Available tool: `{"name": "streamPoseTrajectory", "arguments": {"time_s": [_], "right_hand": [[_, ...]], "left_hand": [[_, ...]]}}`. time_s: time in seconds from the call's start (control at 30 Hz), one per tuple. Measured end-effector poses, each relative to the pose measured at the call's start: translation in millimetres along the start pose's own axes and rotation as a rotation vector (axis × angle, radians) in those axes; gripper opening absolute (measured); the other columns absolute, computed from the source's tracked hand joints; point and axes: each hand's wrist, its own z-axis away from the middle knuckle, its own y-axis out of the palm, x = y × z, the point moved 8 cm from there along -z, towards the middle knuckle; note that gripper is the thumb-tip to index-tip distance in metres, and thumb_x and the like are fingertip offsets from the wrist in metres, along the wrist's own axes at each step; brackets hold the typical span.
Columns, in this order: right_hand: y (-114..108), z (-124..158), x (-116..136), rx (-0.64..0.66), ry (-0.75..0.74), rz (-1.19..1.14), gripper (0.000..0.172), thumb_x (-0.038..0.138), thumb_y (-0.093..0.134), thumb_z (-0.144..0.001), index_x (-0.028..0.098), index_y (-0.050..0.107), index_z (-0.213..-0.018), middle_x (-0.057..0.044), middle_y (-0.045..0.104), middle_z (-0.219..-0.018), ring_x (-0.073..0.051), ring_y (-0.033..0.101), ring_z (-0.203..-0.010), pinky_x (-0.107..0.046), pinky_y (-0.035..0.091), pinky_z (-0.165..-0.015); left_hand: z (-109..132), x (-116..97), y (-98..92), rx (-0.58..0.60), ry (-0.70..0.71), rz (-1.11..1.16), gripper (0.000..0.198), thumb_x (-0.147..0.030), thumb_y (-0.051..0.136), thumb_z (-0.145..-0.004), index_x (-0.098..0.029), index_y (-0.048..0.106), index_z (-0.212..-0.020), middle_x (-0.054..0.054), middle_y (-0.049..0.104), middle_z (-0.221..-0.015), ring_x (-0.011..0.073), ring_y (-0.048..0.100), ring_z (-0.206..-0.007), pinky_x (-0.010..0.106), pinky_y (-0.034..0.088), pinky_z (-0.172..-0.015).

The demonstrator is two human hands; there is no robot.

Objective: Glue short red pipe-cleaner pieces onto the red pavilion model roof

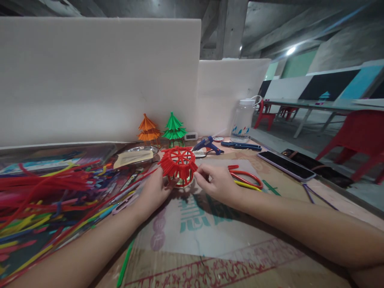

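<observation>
A round red straw frame with spokes and a fringe stands on the cardboard sheet in front of me. My left hand curls against its left side and holds it. On the right, my right hand pinches a strand of the fringe with thumb and forefinger. An orange straw pagoda and a green one stand behind the frame, by the white partition.
Several coloured straws lie heaped at the left. Red-handled scissors lie right of my right hand. A blue glue gun, a metal dish, a plastic jar, two phones and red chairs stand beyond.
</observation>
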Motion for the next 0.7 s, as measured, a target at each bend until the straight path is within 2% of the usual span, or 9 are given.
{"name": "streamPoseTrajectory", "arguments": {"time_s": [0.2, 0.33, 0.43, 0.5, 0.6, 0.7], "right_hand": [[2, -1, -1, 0.011, 0.059, 0.012, 0.024, 0.032, 0.053, -0.091, 0.018, 0.064, -0.074, 0.001, 0.061, -0.061, -0.011, 0.048, -0.055, -0.024, 0.032, -0.056], [10, 0, -12, 0.075, 0.147, -0.056, 0.028, 0.038, 0.055, -0.091, 0.018, 0.067, -0.075, 0.001, 0.062, -0.063, -0.012, 0.050, -0.057, -0.025, 0.033, -0.057], [25, 4, -29, 0.195, 0.307, -0.277, 0.036, 0.049, 0.057, -0.090, 0.018, 0.062, -0.072, 0.002, 0.057, -0.056, -0.012, 0.050, -0.054, -0.025, 0.036, -0.054], [36, 7, -38, 0.259, 0.431, -0.506, 0.038, 0.056, 0.060, -0.086, 0.019, 0.059, -0.079, 0.004, 0.056, -0.056, -0.011, 0.050, -0.050, -0.024, 0.039, -0.051], [44, 8, -42, 0.254, 0.535, -0.794, 0.047, 0.063, 0.068, -0.077, 0.020, 0.056, -0.091, 0.004, 0.059, -0.065, -0.010, 0.053, -0.050, -0.023, 0.042, -0.049], [47, 8, -38, 0.262, 0.562, -0.902, 0.051, 0.065, 0.072, -0.073, 0.019, 0.056, -0.087, 0.004, 0.060, -0.069, -0.008, 0.055, -0.050, -0.022, 0.042, -0.049]], "left_hand": [[1, 0, 0.9, 0.016, 0.002, -0.002, 0.041, -0.041, 0.055, -0.091, -0.015, 0.054, -0.122, 0.015, 0.064, -0.125, 0.0297, 0.061, -0.118, 0.045, 0.048, -0.103], [1, 2, 0.9, 0.008, -0.012, 0.009, 0.041, -0.041, 0.057, -0.090, -0.015, 0.055, -0.120, 0.016, 0.064, -0.125, 0.0310, 0.061, -0.118, 0.048, 0.047, -0.103], [0, 4, 1.7, -0.002, -0.024, 0.081, 0.041, -0.038, 0.059, -0.088, -0.016, 0.055, -0.123, 0.015, 0.064, -0.127, 0.0289, 0.061, -0.120, 0.045, 0.047, -0.105], [-2, 5, 3.7, 0.009, -0.018, 0.173, 0.041, -0.035, 0.060, -0.087, -0.017, 0.055, -0.124, 0.013, 0.065, -0.127, 0.0274, 0.062, -0.119, 0.044, 0.047, -0.106], [-4, 4, 6.9, 0.039, 0.005, 0.272, 0.041, -0.030, 0.060, -0.086, -0.016, 0.057, -0.124, 0.013, 0.066, -0.126, 0.0275, 0.062, -0.119, 0.044, 0.047, -0.106], [-5, 2, 6.9, 0.047, 0.015, 0.230, 0.042, -0.026, 0.059, -0.085, -0.016, 0.057, -0.125, 0.014, 0.064, -0.130, 0.0290, 0.061, -0.122, 0.046, 0.046, -0.108]]}}
